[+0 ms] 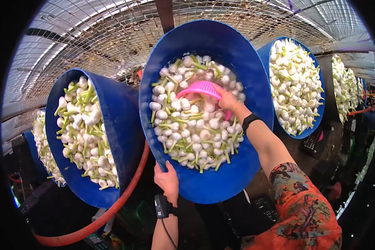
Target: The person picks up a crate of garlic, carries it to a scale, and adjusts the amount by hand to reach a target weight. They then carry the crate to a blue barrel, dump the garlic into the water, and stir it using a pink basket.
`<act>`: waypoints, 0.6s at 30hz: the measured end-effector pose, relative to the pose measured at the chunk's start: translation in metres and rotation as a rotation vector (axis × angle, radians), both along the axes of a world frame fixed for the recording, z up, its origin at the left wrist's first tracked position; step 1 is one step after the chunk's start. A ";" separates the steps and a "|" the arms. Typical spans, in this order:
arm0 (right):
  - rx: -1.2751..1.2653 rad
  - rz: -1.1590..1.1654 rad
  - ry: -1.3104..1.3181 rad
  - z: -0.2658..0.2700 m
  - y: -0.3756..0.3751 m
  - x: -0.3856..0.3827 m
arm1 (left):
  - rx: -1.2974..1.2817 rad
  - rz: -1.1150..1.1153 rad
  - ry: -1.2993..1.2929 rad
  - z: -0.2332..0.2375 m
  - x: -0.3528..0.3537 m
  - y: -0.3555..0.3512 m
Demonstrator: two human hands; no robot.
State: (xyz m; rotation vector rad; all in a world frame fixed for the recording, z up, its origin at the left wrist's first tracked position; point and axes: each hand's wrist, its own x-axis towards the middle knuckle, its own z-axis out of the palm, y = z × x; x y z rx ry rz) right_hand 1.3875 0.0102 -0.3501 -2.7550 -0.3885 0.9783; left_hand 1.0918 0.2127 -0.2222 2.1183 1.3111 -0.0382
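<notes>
In front of me stands a blue barrel [212, 187] with garlic bulbs [196, 137] floating in cloudy water, their green stems cut short. My right hand [230, 101] grips a pink plastic basket [201, 88] full of small holes. The basket is tilted and partly down among the bulbs near the barrel's middle; its lower part is hidden by garlic and water. My left hand [166, 179] is closed on the barrel's near-left rim, thumb toward the inside. A wristband with a small black device sits on the left wrist.
To the left, another blue barrel [125, 108] is heaped with garlic; one more blue barrel [316, 121] full of bulbs stands at right. Further barrels line both sides. An orange ribbed hose [112, 210] curves between the left and middle barrels. Wire mesh [96, 37] rises behind.
</notes>
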 end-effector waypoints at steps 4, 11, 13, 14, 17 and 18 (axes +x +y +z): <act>0.125 -0.189 0.194 -0.042 -0.002 -0.027 | -0.019 -0.014 0.026 0.001 0.003 -0.003; 0.325 -0.473 0.553 -0.117 -0.012 -0.082 | 0.019 -0.050 0.009 0.001 0.005 -0.005; 0.266 -0.490 0.668 -0.125 -0.008 -0.090 | -0.003 -0.033 0.013 0.002 0.007 -0.006; 0.206 -0.506 0.776 -0.120 -0.003 -0.096 | -0.006 -0.037 0.030 0.002 0.008 -0.006; 0.227 -0.320 0.718 -0.191 -0.011 -0.113 | -0.002 -0.025 -0.006 -0.001 0.006 -0.009; 0.181 -0.331 0.768 -0.178 -0.005 -0.110 | 0.005 -0.030 -0.009 -0.005 0.002 -0.005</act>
